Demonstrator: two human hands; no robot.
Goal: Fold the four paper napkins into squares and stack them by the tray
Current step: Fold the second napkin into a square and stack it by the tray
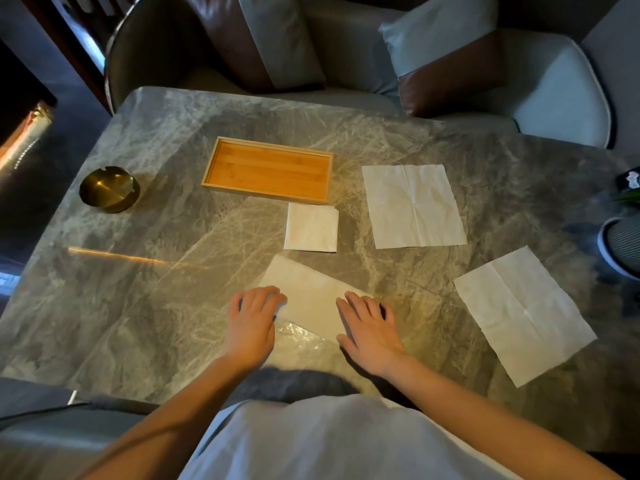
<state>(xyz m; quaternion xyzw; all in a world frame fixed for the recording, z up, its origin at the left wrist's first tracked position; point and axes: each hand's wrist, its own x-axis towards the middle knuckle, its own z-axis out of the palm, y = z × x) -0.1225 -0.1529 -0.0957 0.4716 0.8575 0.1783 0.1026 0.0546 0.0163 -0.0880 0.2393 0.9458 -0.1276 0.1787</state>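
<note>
A wooden tray [211,161] lies on the marble table. Just in front of its right end sits a napkin folded into a square [311,227]. A half-folded napkin [311,299] lies slanted near the table's front; my left hand [254,318] presses its left end with fingers slightly bent, and my right hand [369,327] lies flat on its right end. Two unfolded napkins lie flat to the right: one [414,206] beside the tray, one [523,315] near the right front.
A brass ashtray [109,190] stands at the table's left. A ribbed pot [623,242] with a plant sits at the right edge. Chairs with cushions [440,29] stand behind the far edge.
</note>
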